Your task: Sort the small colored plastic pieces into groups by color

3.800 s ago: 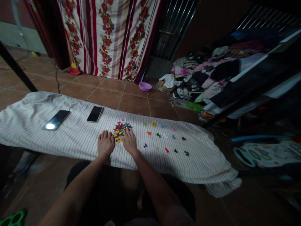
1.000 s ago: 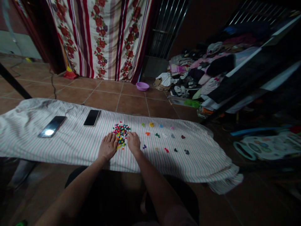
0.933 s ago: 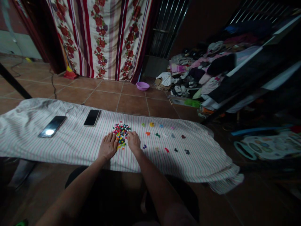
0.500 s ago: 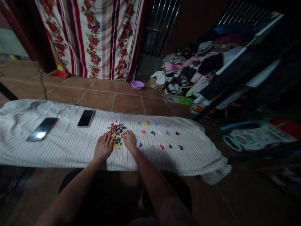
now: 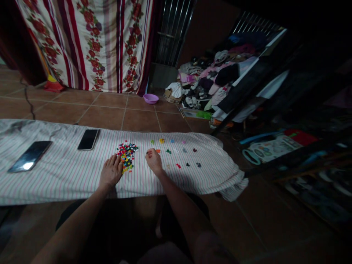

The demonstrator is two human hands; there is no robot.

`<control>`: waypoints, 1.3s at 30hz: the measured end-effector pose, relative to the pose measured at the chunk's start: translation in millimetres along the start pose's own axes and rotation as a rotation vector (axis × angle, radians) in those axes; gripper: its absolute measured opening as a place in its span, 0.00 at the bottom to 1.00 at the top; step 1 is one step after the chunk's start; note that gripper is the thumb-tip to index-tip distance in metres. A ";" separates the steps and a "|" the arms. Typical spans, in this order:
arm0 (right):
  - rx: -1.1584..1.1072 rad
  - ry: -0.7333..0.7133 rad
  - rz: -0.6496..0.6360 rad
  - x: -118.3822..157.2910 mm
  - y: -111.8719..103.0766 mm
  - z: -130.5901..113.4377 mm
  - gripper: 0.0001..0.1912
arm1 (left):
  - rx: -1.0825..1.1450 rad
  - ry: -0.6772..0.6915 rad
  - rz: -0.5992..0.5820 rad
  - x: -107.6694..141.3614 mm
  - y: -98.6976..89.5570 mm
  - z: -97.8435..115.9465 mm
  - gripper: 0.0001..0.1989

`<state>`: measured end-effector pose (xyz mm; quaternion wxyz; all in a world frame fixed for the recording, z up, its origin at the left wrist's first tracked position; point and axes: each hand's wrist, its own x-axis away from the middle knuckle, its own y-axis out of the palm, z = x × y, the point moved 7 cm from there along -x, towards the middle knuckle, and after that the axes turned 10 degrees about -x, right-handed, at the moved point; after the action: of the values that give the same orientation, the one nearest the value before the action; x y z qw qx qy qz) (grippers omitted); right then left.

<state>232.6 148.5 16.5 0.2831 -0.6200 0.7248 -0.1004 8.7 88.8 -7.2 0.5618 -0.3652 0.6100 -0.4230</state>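
Observation:
A pile of small multicoloured pieces (image 5: 127,153), bead-like or cube-like, lies on a striped cloth (image 5: 74,172). My left hand (image 5: 112,171) rests flat at the pile's left edge, its fingers stretched out and touching the pieces there. Apart from the pile, to its right, my right hand (image 5: 154,160) is closed in a pinch, with a small dark piece (image 5: 147,153) at the fingertips. Beyond it sit little groups sorted by colour, among them yellow pieces (image 5: 162,140), green pieces (image 5: 168,151), red pieces (image 5: 178,165) and grey pieces (image 5: 198,165). My right hand hides part of the nearest groups.
Two phones lie left of the pile, a black one (image 5: 88,139) and a larger one (image 5: 30,156) reflecting light. On the tiled floor behind are a purple basin (image 5: 151,98), a red broom head (image 5: 54,85) and a heap of clothes (image 5: 203,80). A floral curtain (image 5: 108,44) hangs behind.
My right hand has moved away from the pile to the right, pinching a small dark piece. My left hand stays by the pile. The view has shifted to the right.

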 end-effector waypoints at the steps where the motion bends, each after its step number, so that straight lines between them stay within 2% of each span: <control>1: -0.010 0.003 0.029 0.3 -12.4 4.2 0.09 | 0.009 0.002 0.005 0.0 -0.1 -0.1 0.28; 5: -0.016 -0.008 0.147 4.7 -67.2 23.7 0.10 | 0.054 0.025 0.046 0.9 -3.3 0.1 0.26; 10: 0.094 0.019 0.278 15.7 -133.9 51.3 0.12 | 0.047 0.060 0.048 2.0 -6.1 2.0 0.23; 14: 0.171 0.073 0.341 24.6 -171.9 72.7 0.15 | 0.007 0.093 0.044 2.6 -6.2 3.3 0.21; 17: 0.255 0.101 0.396 32.8 -190.9 84.0 0.16 | -0.036 0.145 0.032 3.3 -6.2 5.9 0.20; 25: 0.359 0.240 0.481 60.4 -207.3 104.8 0.17 | -0.040 0.179 0.051 4.1 -8.4 8.3 0.18; 30: 0.395 0.358 0.445 65.3 -207.1 114.4 0.17 | -0.036 0.186 0.061 5.5 -8.3 7.9 0.18; 39: 0.390 0.315 0.381 61.2 -198.0 120.8 0.16 | -0.053 0.199 0.078 5.3 -6.5 7.6 0.18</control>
<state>459.6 73.1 -1.7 0.2945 -0.3837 0.8301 -0.2774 15.6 80.6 -3.2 0.5047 -0.3122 0.6873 -0.4188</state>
